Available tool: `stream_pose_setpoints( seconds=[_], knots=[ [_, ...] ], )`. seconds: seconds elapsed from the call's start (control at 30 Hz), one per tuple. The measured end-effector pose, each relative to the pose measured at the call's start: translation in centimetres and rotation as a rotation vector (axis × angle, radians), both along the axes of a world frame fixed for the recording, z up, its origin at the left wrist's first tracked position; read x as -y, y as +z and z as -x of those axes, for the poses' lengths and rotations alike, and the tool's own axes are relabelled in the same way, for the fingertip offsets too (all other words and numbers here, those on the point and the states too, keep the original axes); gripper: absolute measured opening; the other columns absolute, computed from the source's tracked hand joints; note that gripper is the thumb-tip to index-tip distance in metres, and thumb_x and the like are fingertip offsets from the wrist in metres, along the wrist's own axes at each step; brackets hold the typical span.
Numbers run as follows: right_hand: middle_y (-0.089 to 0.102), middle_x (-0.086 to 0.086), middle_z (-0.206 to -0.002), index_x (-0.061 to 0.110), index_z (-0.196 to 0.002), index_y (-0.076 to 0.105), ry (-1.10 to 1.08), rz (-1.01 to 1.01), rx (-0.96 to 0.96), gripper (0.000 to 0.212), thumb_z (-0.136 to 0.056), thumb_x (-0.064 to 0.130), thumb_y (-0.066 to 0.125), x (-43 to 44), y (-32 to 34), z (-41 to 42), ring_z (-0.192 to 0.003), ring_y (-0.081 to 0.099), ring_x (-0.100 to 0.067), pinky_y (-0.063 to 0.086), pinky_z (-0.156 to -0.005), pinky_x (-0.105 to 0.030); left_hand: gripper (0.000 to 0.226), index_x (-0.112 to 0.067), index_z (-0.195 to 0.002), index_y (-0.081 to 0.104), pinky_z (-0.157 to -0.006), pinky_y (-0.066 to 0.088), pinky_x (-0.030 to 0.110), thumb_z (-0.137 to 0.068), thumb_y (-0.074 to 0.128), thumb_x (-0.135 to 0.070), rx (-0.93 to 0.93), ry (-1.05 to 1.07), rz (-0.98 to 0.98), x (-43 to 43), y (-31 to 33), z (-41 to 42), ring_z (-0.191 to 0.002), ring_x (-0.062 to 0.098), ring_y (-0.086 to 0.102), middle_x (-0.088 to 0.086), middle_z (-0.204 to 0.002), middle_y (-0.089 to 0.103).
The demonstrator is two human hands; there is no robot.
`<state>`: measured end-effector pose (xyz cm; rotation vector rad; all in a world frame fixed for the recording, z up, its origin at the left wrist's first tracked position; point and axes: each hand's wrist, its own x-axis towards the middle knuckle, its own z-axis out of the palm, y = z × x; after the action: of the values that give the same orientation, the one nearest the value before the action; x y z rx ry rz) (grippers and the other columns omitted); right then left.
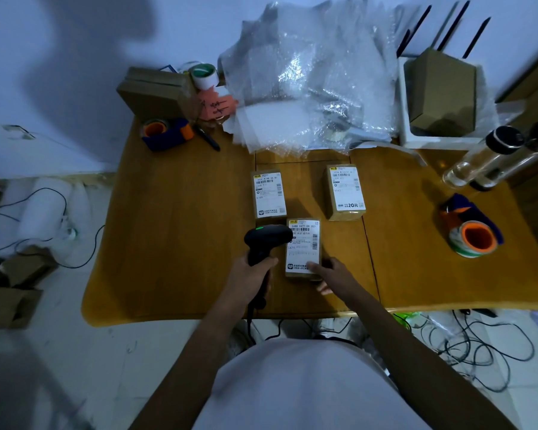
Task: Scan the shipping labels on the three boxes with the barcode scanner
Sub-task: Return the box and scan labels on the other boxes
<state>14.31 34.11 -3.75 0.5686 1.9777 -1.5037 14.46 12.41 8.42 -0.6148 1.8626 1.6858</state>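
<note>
Three small cardboard boxes with white shipping labels lie on the wooden table. The nearest box is in the middle, a second box sits behind it to the left, and a third box lies further right. My left hand grips the handle of a black barcode scanner, whose head hangs over the nearest box's left edge with a green light lit on top. My right hand rests on the near right corner of that same box, fingers touching its label.
A heap of bubble wrap fills the back of the table. Tape dispensers stand at back left and at right. Clear bottles lie at the right edge. Cardboard boxes are stacked back left. Cables trail on the floor.
</note>
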Motion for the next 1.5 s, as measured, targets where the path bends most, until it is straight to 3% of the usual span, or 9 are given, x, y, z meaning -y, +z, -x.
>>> stream_pose_setpoints(
  seconds=[0.4, 1.2, 1.33, 1.5],
  knots=[
    [0.066, -0.005, -0.116, 0.012, -0.142, 0.044, -0.018, 0.016, 0.003, 0.068, -0.09, 0.05, 0.066, 0.0, 0.0, 0.0, -0.077, 0.069, -0.02, 0.058, -0.064, -0.029, 0.018, -0.01, -0.082, 0.059, -0.053, 0.045, 0.029, -0.094, 0.066, -0.02, -0.013, -0.001, -0.001, 0.1, -0.3, -0.1, -0.05, 0.017, 0.052, 0.004, -0.059, 0.055],
    [0.066, -0.007, -0.119, 0.012, -0.144, 0.041, -0.022, -0.002, -0.002, 0.072, -0.089, 0.053, 0.065, 0.2, 0.4, -0.4, -0.079, 0.071, -0.021, 0.056, -0.06, -0.027, 0.014, -0.007, -0.092, 0.062, -0.055, 0.046, 0.029, -0.094, 0.066, -0.02, -0.033, 0.007, -0.012, 0.4, -0.2, -0.5, -0.052, 0.016, 0.053, 0.004, -0.061, 0.056],
    [0.063, -0.007, -0.123, 0.013, -0.144, 0.039, -0.058, 0.0, -0.009, 0.071, -0.091, 0.052, 0.064, 0.4, 0.6, -0.9, -0.082, 0.071, -0.023, 0.056, -0.061, -0.029, 0.012, -0.008, -0.09, 0.062, -0.055, 0.046, 0.03, -0.094, 0.066, -0.019, -0.035, 0.018, -0.026, 0.5, -0.1, -0.6, -0.051, 0.017, 0.052, 0.004, -0.06, 0.055],
    [0.067, -0.008, -0.121, 0.011, -0.137, 0.051, -0.208, 0.115, 0.061, 0.061, -0.09, 0.047, 0.066, 0.2, 0.5, -1.7, -0.09, 0.071, -0.027, 0.054, -0.062, -0.03, 0.013, -0.009, -0.086, 0.062, -0.053, 0.046, 0.031, -0.094, 0.066, -0.019, -0.053, 0.017, -0.019, 0.6, -0.1, -0.7, -0.05, 0.018, 0.052, 0.005, -0.06, 0.055]
  ],
)
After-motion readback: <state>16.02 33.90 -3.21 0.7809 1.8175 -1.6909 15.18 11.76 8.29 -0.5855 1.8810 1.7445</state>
